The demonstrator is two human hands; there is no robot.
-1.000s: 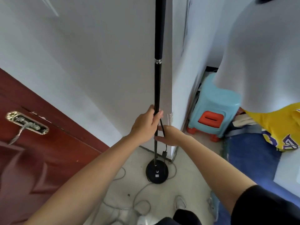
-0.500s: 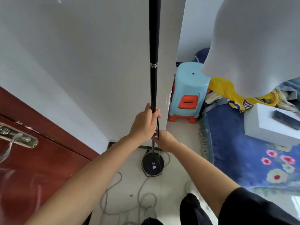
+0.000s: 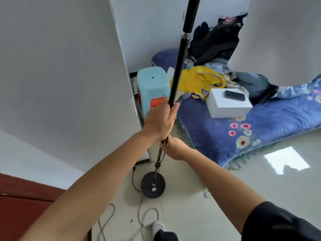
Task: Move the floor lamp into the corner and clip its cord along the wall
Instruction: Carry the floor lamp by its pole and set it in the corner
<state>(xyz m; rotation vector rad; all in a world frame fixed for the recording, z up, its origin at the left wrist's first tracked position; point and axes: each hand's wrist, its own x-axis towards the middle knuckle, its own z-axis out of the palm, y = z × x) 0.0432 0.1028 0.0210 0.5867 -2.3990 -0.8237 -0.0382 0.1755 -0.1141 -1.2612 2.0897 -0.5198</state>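
The floor lamp has a thin black pole [image 3: 180,54] that leans to the upper right, a round black base [image 3: 152,185] low over the pale floor, and a white shade [image 3: 281,40] at the top right. My left hand [image 3: 160,120] is wrapped around the pole at mid height. Just below it my right hand [image 3: 173,147] grips the pole too, with the lamp's thin black cord [image 3: 134,178] running down beside it. A white wall corner [image 3: 128,80] stands just left of the lamp.
A light blue plastic stool [image 3: 152,84] stands against the wall behind the pole. A blue flowered mattress [image 3: 251,126] lies on the floor at right with a white box [image 3: 227,105], a yellow jersey and dark clothes. White cables [image 3: 144,216] loop near my foot. A red-brown door [image 3: 26,209] is at lower left.
The view has swung right, away from the door and toward the mattress. The lamp has tilted and its base has come out from the wall corner. Both hands keep their grip on the pole.
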